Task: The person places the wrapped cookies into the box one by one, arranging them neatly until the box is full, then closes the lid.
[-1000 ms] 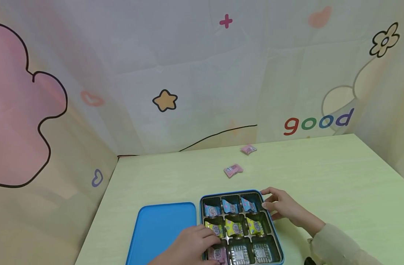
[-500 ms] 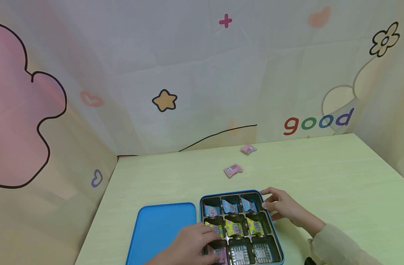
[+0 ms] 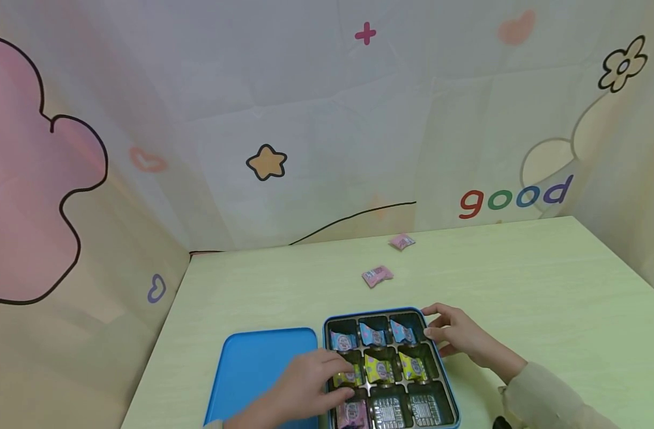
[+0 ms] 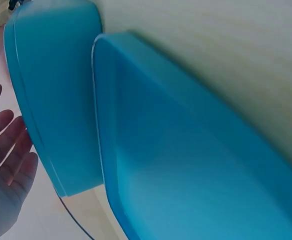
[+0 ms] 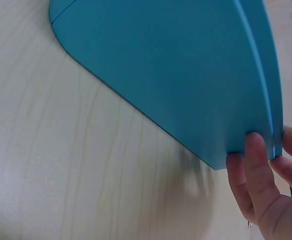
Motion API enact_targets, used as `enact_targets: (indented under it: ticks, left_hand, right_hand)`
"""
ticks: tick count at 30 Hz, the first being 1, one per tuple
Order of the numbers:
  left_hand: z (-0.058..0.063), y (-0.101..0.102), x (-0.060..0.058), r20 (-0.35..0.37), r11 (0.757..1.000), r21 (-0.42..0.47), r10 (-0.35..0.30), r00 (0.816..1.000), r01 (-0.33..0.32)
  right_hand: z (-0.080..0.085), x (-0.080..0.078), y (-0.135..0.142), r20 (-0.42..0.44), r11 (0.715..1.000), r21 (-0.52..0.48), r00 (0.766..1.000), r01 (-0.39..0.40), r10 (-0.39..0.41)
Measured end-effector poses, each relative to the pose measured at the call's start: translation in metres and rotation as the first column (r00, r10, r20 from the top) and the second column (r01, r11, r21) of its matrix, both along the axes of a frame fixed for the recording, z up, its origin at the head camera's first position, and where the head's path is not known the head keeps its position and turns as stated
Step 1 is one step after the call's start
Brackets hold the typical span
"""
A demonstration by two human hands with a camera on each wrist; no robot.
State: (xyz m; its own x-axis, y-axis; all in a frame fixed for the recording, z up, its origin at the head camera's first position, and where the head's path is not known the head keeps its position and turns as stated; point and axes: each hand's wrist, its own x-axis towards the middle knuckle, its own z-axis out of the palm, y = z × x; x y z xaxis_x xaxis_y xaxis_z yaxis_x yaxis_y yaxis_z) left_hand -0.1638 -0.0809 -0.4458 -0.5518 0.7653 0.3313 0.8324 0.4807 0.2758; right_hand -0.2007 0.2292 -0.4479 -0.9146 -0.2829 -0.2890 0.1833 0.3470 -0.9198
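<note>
A blue tin box (image 3: 449, 390) with a black compartment tray sits at the front of the table. Blue-wrapped candies (image 3: 372, 335) fill its far row, yellow ones (image 3: 379, 369) the middle row. A pink-wrapped candy (image 3: 352, 413) lies in the near-left compartment. My left hand (image 3: 308, 381) hovers over the box's left side, fingers loosely spread and holding nothing; it partly covers the left yellow candy. In the left wrist view that hand (image 4: 8, 155) is beside the box's rim. My right hand (image 3: 461, 335) grips the far right corner, thumb at the rim, fingers (image 5: 258, 167) against the outer wall.
The blue lid (image 3: 262, 357) lies inside up, left of the box and partly under my left arm. Two more pink candies, one nearer (image 3: 377, 276) and one farther (image 3: 402, 241), lie on the table beyond the box. A printed cloth (image 3: 327, 119) hangs behind.
My left hand has let go of the pink candy in the near-left compartment and risen slightly away from it, leaving it more visible. The right hand has stayed at the box corner.
</note>
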Motion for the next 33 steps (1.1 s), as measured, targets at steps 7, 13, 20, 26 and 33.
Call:
enact_targets:
  ticks: [7, 13, 20, 26, 33]
  left_hand:
    - [0.008, 0.003, -0.012, 0.01, 0.998, 0.027, 0.05, 0.999, -0.05]
    - [0.013, 0.005, -0.019, -0.025, 0.998, 0.029, 0.052, 0.998, -0.051]
    - [0.017, 0.008, -0.033, -0.093, 0.994, 0.082, 0.079, 0.993, -0.072]
    - [0.022, 0.013, -0.044, -0.093, 0.992, 0.096, 0.092, 0.991, -0.083]
    - [0.023, 0.021, -0.055, -0.09, 0.989, 0.089, 0.124, 0.988, -0.116]
  right_hand:
    - [0.002, 0.0, -0.002, 0.013, 1.0, 0.009, 1.0, 0.025, -0.025]
    - [0.003, 0.002, -0.005, 0.019, 0.999, 0.029, 0.999, 0.039, -0.04]
    - [0.002, 0.001, -0.004, 0.015, 0.998, 0.033, 0.999, 0.044, -0.044]
    - [0.001, -0.001, -0.004, 0.013, 0.999, 0.028, 0.999, 0.047, -0.047]
    - [0.001, 0.0, -0.003, 0.015, 0.999, 0.016, 0.999, 0.041, -0.041]
